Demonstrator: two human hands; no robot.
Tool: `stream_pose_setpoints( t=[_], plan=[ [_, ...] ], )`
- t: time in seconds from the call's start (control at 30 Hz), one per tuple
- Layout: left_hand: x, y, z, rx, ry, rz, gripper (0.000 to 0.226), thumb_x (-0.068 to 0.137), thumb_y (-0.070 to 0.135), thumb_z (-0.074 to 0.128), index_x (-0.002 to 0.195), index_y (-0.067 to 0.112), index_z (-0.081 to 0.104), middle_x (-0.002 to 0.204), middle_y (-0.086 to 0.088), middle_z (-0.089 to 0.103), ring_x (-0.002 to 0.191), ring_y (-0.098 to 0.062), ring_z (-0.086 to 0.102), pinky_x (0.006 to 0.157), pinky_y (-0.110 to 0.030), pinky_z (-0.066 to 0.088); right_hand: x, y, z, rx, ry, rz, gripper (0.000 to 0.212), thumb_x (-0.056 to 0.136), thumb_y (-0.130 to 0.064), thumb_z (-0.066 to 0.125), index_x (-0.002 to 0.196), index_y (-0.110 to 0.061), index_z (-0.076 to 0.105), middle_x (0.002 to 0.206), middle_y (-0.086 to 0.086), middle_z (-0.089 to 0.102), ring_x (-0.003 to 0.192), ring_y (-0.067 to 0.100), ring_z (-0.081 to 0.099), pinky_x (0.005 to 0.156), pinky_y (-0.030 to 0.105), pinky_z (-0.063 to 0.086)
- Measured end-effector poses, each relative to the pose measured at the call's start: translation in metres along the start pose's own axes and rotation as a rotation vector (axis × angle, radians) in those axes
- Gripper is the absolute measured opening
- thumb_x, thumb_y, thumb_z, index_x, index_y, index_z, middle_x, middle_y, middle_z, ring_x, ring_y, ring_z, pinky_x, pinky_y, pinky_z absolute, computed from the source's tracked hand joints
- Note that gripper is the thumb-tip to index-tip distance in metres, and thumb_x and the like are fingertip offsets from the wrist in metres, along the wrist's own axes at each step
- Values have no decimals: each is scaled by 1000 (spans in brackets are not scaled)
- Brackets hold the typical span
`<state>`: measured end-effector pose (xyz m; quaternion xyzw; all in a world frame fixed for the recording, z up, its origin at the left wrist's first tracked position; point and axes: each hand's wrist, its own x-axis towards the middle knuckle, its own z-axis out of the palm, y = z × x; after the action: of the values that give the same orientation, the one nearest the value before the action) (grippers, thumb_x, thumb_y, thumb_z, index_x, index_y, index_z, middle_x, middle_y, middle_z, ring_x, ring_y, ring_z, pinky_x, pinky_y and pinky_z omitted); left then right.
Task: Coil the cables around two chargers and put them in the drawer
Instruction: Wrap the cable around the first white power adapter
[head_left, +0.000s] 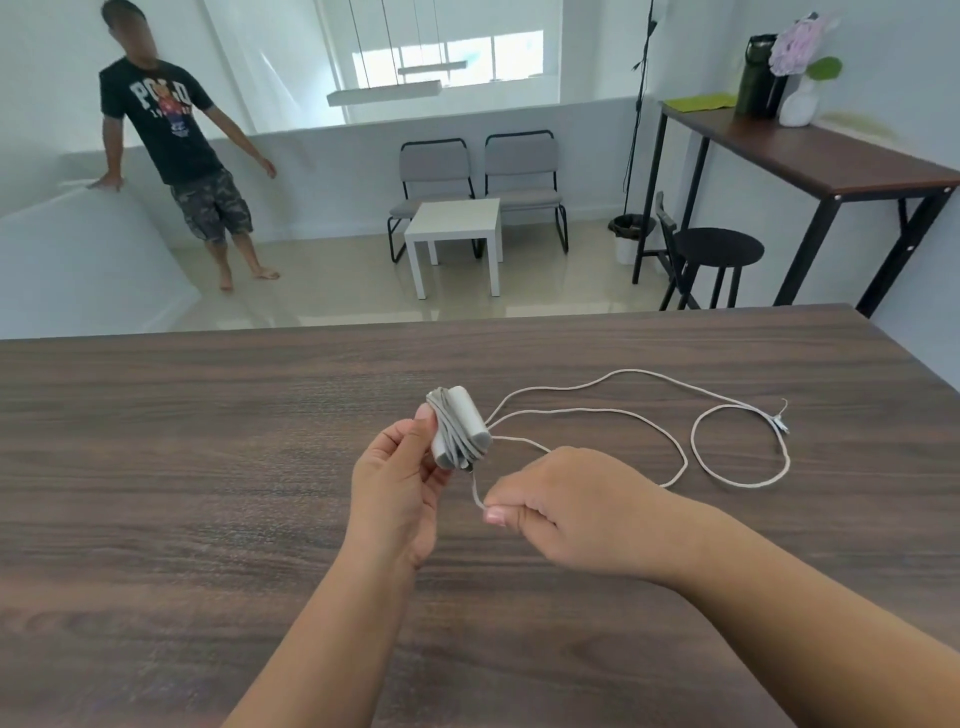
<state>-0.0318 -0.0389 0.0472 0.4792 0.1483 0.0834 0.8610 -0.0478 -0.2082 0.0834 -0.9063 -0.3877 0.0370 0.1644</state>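
My left hand (397, 480) holds a white charger (460, 428) above the dark wooden table (182, 441), fingers and thumb curled round it. Several turns of white cable are wound around the charger. My right hand (561, 506) pinches the cable close below the charger. The loose rest of the cable (691, 457) trails right across the table in loops and ends in a plug (781, 420) near the right edge. Only one charger is in view, and no drawer is in view.
Beyond the table's far edge lies a light floor with a small white side table (454, 228), two grey chairs (478, 171), a black stool (719, 249) and a tall desk (810, 156). A person (176, 140) stands at the far left.
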Motion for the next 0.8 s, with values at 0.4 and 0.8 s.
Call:
stream_pose_setpoints(
  t=[0.4, 0.8],
  plan=[
    [-4, -1, -4, 328, -116, 246, 25, 70, 29, 74, 83, 13, 61, 72, 3, 62, 67, -13, 54, 64, -28, 46, 9, 4, -38, -90, -32, -3, 23, 97, -37, 42, 93, -25, 62, 85, -4, 65, 80, 17, 54, 72, 33, 45],
    [-21, -7, -14, 752, -358, 518, 31, 69, 41, 77, 96, 32, 65, 93, 8, 70, 86, -12, 66, 78, -23, 51, 12, 32, -64, 190, 150, 29, 14, 92, -32, 59, 82, -30, 69, 69, -12, 66, 64, 3, 56, 61, 18, 42]
  ],
)
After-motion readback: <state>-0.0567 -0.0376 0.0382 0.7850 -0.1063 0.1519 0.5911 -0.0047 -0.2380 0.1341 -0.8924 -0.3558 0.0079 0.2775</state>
